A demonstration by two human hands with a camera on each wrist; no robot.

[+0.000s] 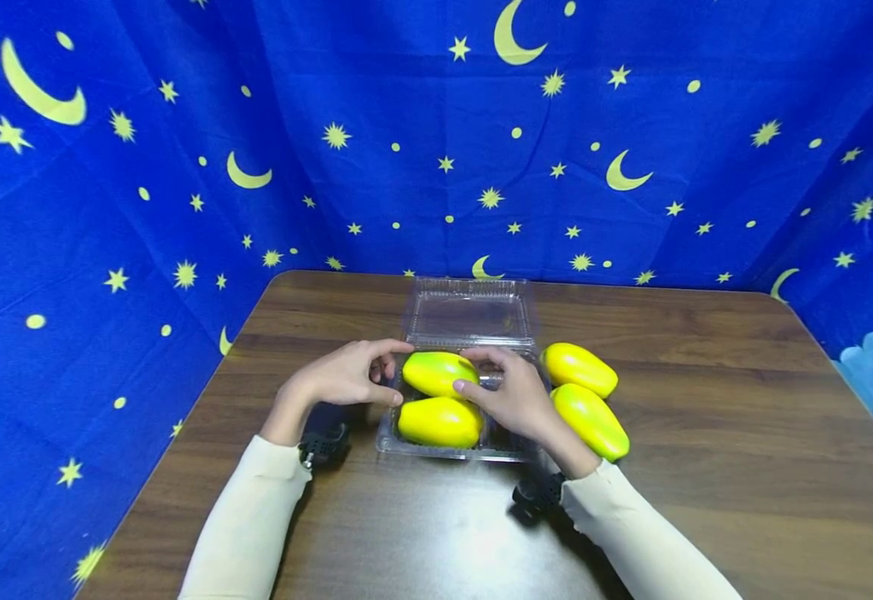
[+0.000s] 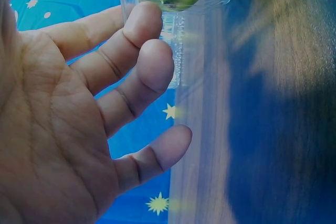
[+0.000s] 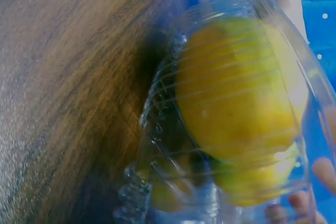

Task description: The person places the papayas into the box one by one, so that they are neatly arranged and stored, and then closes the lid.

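Note:
A clear plastic clamshell container [image 1: 391,444] stands on the table with its lid [image 1: 469,312] folded back. Two yellow mangoes lie in its left part: the far mango [image 1: 436,372] and the near mango [image 1: 439,422]. My right hand [image 1: 511,392] reaches over the container, thumb and index finger at the right end of the far mango, holding it. Beside the container's left edge is my left hand [image 1: 342,372], its index finger and thumb spread near the mangoes' left ends. In the left wrist view the left fingers [image 2: 155,66] are loosely bent and hold nothing.
To the right of the container, two more mangoes lie on the wooden table [image 1: 706,400], a far one [image 1: 579,369] and a near one [image 1: 592,422]. A blue cloth [image 1: 406,100] with moons and stars hangs behind the table and along its left side.

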